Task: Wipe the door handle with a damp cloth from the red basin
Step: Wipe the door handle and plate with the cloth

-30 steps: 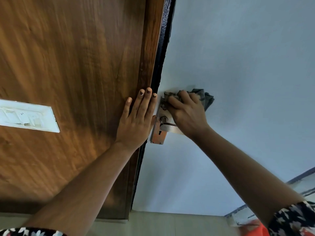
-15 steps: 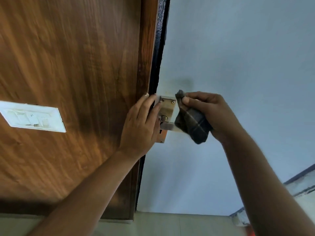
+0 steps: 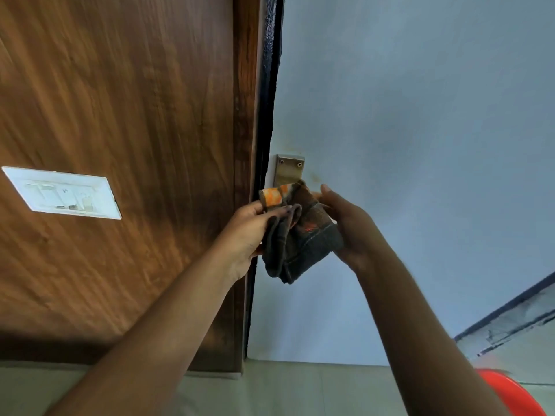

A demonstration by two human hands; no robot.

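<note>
A dark grey cloth [image 3: 303,235] with orange patches is held up in front of the door handle, between both hands. My left hand [image 3: 249,232] grips its left edge with fingers folded over the fabric. My right hand [image 3: 348,226] holds its right side from behind. Only the top of the metal handle plate [image 3: 289,169] with two screws shows above the cloth; the lever is hidden behind it. A slice of the red basin [image 3: 510,391] shows at the bottom right on the floor.
The pale blue door [image 3: 420,145] fills the right half. A brown wooden panel [image 3: 120,115] with a white switch plate [image 3: 63,192] stands on the left, with a dark door edge [image 3: 268,85] between them. Beige floor tiles [image 3: 285,388] lie below.
My left hand left the door frame and took hold of the cloth. My right hand pulled the cloth off the handle plate and now holds it in front of the handle.
</note>
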